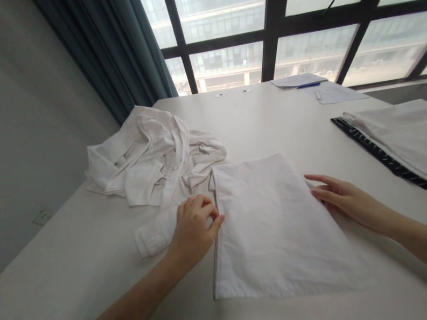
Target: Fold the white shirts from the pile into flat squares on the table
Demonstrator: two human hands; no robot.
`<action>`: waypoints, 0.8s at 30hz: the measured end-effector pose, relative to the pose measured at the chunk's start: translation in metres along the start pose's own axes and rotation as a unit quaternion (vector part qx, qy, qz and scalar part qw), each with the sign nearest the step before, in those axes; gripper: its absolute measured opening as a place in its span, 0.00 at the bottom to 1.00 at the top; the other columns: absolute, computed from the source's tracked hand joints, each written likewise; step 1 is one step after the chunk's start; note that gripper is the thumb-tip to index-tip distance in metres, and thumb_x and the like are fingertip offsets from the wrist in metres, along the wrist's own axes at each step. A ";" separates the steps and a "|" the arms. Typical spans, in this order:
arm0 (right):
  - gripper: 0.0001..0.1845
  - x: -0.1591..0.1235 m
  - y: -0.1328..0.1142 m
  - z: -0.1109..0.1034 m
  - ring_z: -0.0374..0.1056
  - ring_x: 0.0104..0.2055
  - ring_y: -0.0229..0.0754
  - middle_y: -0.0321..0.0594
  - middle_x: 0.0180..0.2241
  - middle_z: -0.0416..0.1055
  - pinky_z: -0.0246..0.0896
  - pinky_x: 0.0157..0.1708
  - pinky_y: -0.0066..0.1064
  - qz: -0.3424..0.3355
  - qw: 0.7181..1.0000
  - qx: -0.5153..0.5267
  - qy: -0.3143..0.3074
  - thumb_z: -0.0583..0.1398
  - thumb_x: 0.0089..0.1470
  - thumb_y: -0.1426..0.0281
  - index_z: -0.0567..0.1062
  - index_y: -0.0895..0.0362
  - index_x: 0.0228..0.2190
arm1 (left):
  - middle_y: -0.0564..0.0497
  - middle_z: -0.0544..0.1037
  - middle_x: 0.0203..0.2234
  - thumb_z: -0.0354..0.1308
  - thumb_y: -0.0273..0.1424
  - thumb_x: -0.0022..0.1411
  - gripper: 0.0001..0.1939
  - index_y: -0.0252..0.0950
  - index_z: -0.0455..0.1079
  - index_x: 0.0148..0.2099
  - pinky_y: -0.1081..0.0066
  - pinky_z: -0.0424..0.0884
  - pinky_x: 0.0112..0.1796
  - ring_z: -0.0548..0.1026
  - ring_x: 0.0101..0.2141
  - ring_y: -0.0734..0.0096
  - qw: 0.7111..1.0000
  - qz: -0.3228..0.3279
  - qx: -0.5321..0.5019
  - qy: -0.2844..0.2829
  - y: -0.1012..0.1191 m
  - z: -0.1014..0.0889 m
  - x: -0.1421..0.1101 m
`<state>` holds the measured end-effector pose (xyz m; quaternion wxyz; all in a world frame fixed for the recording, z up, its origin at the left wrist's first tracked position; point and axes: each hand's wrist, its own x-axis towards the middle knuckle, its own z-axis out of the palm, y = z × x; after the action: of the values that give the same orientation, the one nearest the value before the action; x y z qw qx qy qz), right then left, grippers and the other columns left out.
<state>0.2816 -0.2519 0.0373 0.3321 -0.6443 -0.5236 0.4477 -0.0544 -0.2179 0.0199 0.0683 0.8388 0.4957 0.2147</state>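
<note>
A folded white cloth (pixel 269 227) lies flat in front of me, roughly rectangular, with its layered edge on the left. My left hand (pixel 196 222) is at that edge, fingers curled and thumb resting on the cloth's border. Along the opposite edge, my right hand (pixel 340 197) has its fingers stretched out, index finger and thumb apart, close beside or touching the cloth. Left of the folded piece sits a crumpled heap of white garments (pixel 151 154). A white sleeve-like strip (pixel 154 235) reaches out from under my left wrist.
All of this rests on a white table (pixel 75 292). At the right, more white fabric (pixel 422 136) lies over a black piece with white marks (pixel 385 158). Papers (pixel 298 80) and a blue pen (pixel 308 85) are at the far edge, near the windows. A dark curtain (pixel 107 41) hangs behind.
</note>
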 end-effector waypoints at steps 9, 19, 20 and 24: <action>0.38 0.000 0.007 0.002 0.61 0.25 0.37 0.32 0.27 0.65 0.58 0.21 0.28 -0.050 0.998 0.002 -0.027 0.64 0.48 0.53 0.62 0.53 0.57 | 0.48 0.71 0.36 0.56 0.28 0.62 0.06 0.36 0.68 0.31 0.55 0.62 0.46 0.69 0.41 0.58 0.999 -0.006 0.039 -0.023 -0.001 -0.006 0.002; 0.37 0.004 0.000 0.002 0.68 0.29 0.41 0.41 0.35 0.74 0.67 0.27 0.33 -0.038 0.998 -0.011 0.051 0.62 0.48 0.49 0.67 0.54 0.54 | 0.38 0.60 0.61 0.50 0.27 0.66 0.20 0.34 0.62 0.60 0.53 0.57 0.59 0.57 0.62 0.53 0.984 0.168 0.053 -0.021 0.010 -0.003 -0.008; 0.37 0.006 -0.001 0.003 0.69 0.30 0.42 0.42 0.36 0.74 0.68 0.28 0.33 -0.032 0.997 0.006 0.064 0.62 0.48 0.49 0.67 0.54 0.55 | 0.39 0.57 0.64 0.49 0.27 0.66 0.23 0.35 0.58 0.63 0.54 0.56 0.60 0.54 0.64 0.54 0.980 0.186 0.049 -0.050 0.011 -0.003 -0.009; 0.31 0.016 -0.006 0.008 0.72 0.34 0.43 0.42 0.37 0.75 0.70 0.34 0.34 0.030 0.992 0.116 0.048 0.61 0.52 0.55 0.68 0.55 0.55 | 0.43 0.55 0.66 0.49 0.28 0.68 0.26 0.40 0.55 0.67 0.54 0.55 0.61 0.52 0.66 0.57 0.975 0.189 0.036 -0.116 0.011 -0.003 -0.011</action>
<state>0.2731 -0.2356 0.0363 0.4159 -0.6376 -0.4320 0.4836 -0.0515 -0.2330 0.0226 0.0529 0.9382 0.3248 0.1072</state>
